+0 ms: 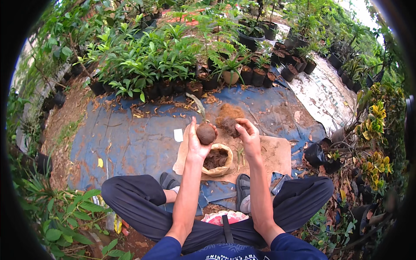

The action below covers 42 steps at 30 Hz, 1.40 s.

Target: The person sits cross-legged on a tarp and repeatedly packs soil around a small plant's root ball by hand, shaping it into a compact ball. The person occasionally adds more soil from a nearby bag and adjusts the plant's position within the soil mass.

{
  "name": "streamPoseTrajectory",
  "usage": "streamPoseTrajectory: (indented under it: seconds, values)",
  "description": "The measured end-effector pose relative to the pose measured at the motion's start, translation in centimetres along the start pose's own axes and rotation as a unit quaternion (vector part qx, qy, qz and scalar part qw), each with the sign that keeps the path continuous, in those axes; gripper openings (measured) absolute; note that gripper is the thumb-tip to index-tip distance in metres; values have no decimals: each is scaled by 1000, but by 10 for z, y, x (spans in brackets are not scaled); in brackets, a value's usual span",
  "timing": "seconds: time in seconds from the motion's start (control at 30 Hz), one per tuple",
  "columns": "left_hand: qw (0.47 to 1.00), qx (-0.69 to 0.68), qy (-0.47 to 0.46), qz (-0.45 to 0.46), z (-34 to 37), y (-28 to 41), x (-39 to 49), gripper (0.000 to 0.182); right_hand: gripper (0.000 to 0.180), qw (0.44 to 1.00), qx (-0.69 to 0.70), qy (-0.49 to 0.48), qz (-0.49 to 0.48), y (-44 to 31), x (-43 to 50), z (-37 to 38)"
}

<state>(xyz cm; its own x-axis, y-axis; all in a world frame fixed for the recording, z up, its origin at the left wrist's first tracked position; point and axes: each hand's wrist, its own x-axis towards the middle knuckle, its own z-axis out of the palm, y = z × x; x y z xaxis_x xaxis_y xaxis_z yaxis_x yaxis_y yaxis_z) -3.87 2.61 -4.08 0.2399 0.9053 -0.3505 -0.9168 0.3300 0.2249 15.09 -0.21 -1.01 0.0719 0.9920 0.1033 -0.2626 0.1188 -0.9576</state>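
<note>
My left hand [197, 145] cradles a smooth brown soil ball [206, 133]. A pale green leaf [198, 104] rises from its far side, curving up and to the left. Between the thumb and fingers of my right hand [249, 136] is a rough clump of dark fibrous matter [230, 127]. Below and between both hands stands a sack with a rolled-down rim [229, 161], holding loose dark brown fibrous material [215, 158]. Beyond the clump lies a heap of orange-brown fibre [231, 111], partly hidden by it.
The sack stands on a brown sheet [276, 152] over a blue tarpaulin [130, 143]. A small white card [178, 135] lies left of my hands. Leafy potted plants [156, 61] line the far edge. Black nursery bags [315, 152] and shrubs stand at right. My sandalled feet [243, 188] flank the sack.
</note>
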Motion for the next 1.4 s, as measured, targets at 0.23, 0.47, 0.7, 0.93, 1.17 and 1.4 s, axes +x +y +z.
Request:
streamPoseTrajectory:
  seconds: [0.23,0.47,0.7,0.93,1.17,1.4]
  values:
    - [996,85,14,36,2,-9,1,51,24,989,-77,-126,-15,-12,-7,10]
    - [986,123,-36,106,14,-22,-6,53,26,990,-53,-121,-39,-11,-10,24]
    - [938,263,-139,176,34,-29,-27,66,28,996,43,1,-74,-14,-13,32]
    - [928,274,-177,182,52,-33,-40,63,36,989,70,70,-108,-17,-16,38]
    - [928,253,-130,242,55,-36,-41,49,45,994,105,-24,-29,-35,-20,37]
    - [887,321,-123,309,54,-40,-35,50,40,992,116,37,23,-42,-26,42]
